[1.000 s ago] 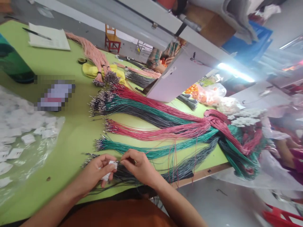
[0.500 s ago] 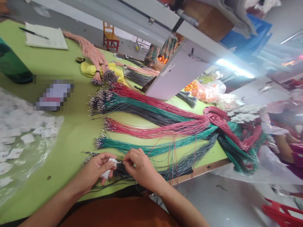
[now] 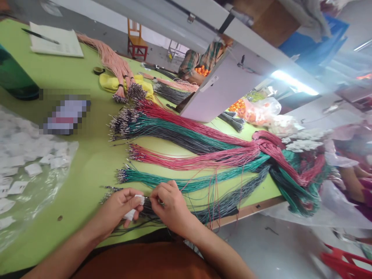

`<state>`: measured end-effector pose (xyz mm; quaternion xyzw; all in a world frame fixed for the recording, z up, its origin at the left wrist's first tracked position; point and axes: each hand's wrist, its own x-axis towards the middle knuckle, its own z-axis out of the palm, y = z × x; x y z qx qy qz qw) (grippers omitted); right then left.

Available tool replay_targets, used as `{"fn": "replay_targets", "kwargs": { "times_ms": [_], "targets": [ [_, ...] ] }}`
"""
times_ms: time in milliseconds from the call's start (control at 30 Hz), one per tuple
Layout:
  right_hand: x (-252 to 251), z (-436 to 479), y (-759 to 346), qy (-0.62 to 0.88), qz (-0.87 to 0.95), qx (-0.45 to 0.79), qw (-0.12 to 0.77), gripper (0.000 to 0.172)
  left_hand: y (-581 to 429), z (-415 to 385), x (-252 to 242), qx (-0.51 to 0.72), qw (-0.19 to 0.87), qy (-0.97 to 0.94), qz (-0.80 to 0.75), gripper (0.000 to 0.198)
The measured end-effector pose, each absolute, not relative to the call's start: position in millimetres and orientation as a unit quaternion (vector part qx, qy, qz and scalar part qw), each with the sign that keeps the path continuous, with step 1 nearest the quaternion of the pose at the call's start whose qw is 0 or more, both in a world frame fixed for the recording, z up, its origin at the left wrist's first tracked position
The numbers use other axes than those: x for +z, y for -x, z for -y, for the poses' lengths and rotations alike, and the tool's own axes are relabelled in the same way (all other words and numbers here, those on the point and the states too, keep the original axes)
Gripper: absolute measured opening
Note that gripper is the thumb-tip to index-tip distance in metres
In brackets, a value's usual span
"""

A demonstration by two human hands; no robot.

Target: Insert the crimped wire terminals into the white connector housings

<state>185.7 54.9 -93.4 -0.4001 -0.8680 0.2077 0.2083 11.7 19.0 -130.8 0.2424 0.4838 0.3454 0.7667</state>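
Note:
My left hand (image 3: 123, 205) is closed around white plastic connector housings (image 3: 130, 214), partly hidden by the fingers. Just right of it, my right hand (image 3: 168, 203) pinches a thin dark wire close to its tip, which points at the housing. Whether that tip sits inside the housing is too small to tell. Below and behind both hands runs a bundle of black wires (image 3: 223, 201). Farther up the green table lie a bundle of green wires (image 3: 174, 181) and one of red wires (image 3: 180, 161), their metal terminals toward the left.
Loose white housings fill a clear plastic bag (image 3: 58, 186) at left. Beyond it are a blurred-out phone (image 3: 66, 116), a green bottle (image 3: 17, 75) and a notebook (image 3: 58, 42) with a pen. A grey panel (image 3: 221, 89) stands behind the wires; another person sits beyond it.
My right hand has come slightly closer to the housing in my left hand, with the wire still pinched. The left hand stays nearly in place. The view has shifted a little.

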Motion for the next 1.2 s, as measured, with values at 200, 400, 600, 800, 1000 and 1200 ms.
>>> {"fn": "replay_targets", "kwargs": {
  "times_ms": [200, 400, 600, 800, 1000, 1200],
  "targets": [
    [-97.6, -52.0, -181.4, 0.380, 0.875, 0.222, 0.203, 0.017, -12.2, -19.1, -130.1, 0.335, 0.762, -0.263, -0.488, 0.037],
    [-96.8, -53.8, -181.2, 0.404, 0.835, 0.316, 0.198, 0.017, -12.0, -17.8, -133.3, 0.337, 0.766, -0.264, -0.480, 0.035],
    [-58.1, -65.8, -271.6, 0.285, 0.586, 0.758, 0.046, 0.052, 0.9, -19.2, -121.6, 0.404, 0.793, -0.165, -0.425, 0.030],
    [-62.3, -29.7, -276.8, 0.391, 0.696, 0.599, -0.058, 0.025, 2.0, -25.0, -110.0, 0.451, 0.802, -0.075, -0.384, 0.022],
    [-89.9, -21.1, -222.8, 0.344, 0.885, 0.309, 0.049, 0.009, 4.4, -21.8, -114.7, 0.465, 0.797, -0.097, -0.373, 0.021],
    [-35.1, -28.3, -224.4, 0.207, 0.810, 0.545, 0.064, 0.011, 4.9, -22.9, -110.5, 0.447, 0.791, -0.140, -0.393, 0.015]
  ]
}}
